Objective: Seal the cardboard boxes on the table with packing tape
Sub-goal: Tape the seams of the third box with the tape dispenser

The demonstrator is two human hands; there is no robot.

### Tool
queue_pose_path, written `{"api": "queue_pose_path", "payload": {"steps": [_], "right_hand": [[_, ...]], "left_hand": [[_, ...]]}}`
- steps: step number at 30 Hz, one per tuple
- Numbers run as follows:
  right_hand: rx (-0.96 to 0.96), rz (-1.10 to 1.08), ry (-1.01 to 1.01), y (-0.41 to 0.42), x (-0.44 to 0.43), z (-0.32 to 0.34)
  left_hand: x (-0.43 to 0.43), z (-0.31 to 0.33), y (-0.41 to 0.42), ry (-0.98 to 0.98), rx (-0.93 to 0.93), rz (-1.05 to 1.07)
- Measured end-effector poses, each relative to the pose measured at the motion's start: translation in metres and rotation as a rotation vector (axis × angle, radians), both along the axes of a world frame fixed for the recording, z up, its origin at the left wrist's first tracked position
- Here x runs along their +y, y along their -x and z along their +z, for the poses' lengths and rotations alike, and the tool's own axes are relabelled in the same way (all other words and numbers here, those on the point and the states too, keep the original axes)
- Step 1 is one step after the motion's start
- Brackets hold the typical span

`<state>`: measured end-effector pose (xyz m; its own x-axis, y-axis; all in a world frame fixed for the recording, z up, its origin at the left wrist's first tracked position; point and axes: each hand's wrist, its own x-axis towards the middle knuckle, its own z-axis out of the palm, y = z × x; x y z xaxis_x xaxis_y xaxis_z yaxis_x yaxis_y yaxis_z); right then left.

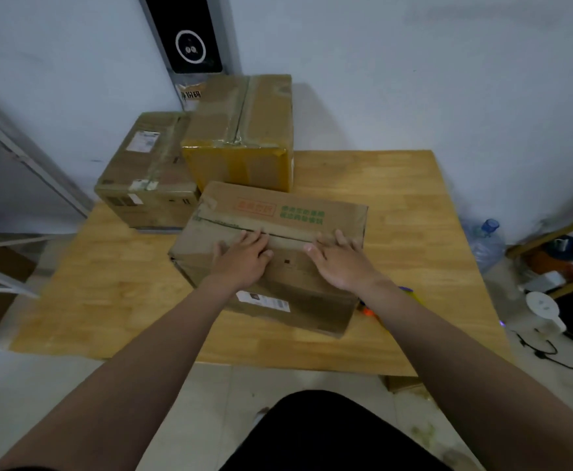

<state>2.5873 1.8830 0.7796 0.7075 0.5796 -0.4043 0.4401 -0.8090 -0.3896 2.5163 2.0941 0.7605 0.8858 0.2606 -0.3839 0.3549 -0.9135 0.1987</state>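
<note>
**Q:** Head view: where is the box being worked on, and what are the hands doing?

**A:** The nearest cardboard box (291, 277) sits at the middle of the wooden desk (414, 232), turned slightly askew. The left hand (242, 258) and right hand (341, 263) lie flat on its top flap, a little apart. Their fingers are straight and spread, the tips reach the centre seam (288, 236), and neither hand holds anything.

**Q:** Is that seam taped?

**A:** It shows as a dark line between the flaps with no fresh strip across it, only scraps of old tape near its left end. This box is judged closed but not sealed.

**Q:** And the other boxes?

**A:** Two stand behind it, touching each other. The tall box (240, 137) has tape along its top seam and yellowish tape over its front edge. The lower box (145, 171) to its left has a clear strip along its seam. Both appear sealed.

**Q:** Where is the tape?

**A:** An orange, blue and yellow object (368, 312) lies on the desk just beside the nearest box, mostly hidden behind the right forearm. Whether it is the dispenser cannot be told.

**Q:** What remains?

**A:** By this estimate, taping the nearest box is all that remains.
</note>
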Motion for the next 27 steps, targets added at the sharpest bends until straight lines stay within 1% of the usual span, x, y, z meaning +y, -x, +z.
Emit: {"api": "queue_pose_path", "payload": {"steps": [3, 6, 8, 10, 12, 13, 16, 18, 19, 21, 23, 25, 27], "right_hand": [[-0.012, -0.010, 0.072, -0.002, -0.003, -0.007], [-0.034, -0.119, 0.118, -0.005, -0.003, -0.012], [-0.049, -0.186, 0.157, -0.002, 0.006, -0.013], [-0.086, -0.146, 0.180, 0.003, 0.024, -0.011], [-0.063, -0.081, 0.109, 0.010, 0.042, -0.011], [-0.058, -0.070, 0.080, 0.013, 0.047, -0.013], [-0.134, -0.143, 0.093, 0.017, 0.044, -0.027], [-0.231, -0.274, 0.157, 0.019, 0.033, -0.036], [-0.267, -0.344, 0.182, 0.020, 0.029, -0.039], [-0.273, -0.457, 0.172, 0.021, 0.024, -0.043], [-0.241, -0.502, 0.089, 0.019, 0.023, -0.041], [-0.204, -0.545, -0.035, 0.013, 0.019, -0.039], [-0.163, -0.626, -0.145, 0.006, 0.015, -0.034]], "left_hand": [[0.042, 0.000, 0.008, -0.016, 0.019, 0.060], [0.077, -0.001, 0.013, -0.045, 0.009, 0.062], [0.085, -0.003, 0.012, -0.040, -0.001, 0.007], [0.083, -0.005, 0.007, -0.019, -0.003, -0.110], [0.080, -0.007, 0.002, 0.006, -0.004, -0.212], [0.081, -0.008, 0.000, 0.006, -0.017, -0.219], [0.099, -0.010, 0.002, -0.073, -0.061, -0.106], [0.111, -0.013, 0.005, -0.100, -0.046, -0.026], [0.115, -0.014, 0.006, -0.084, -0.050, 0.020], [0.118, -0.009, 0.005, -0.007, -0.080, 0.138], [0.125, -0.008, 0.000, 0.107, -0.150, 0.229], [0.137, -0.010, -0.005, 0.225, -0.194, 0.259], [0.145, -0.009, -0.010, 0.309, -0.185, 0.265]]}}
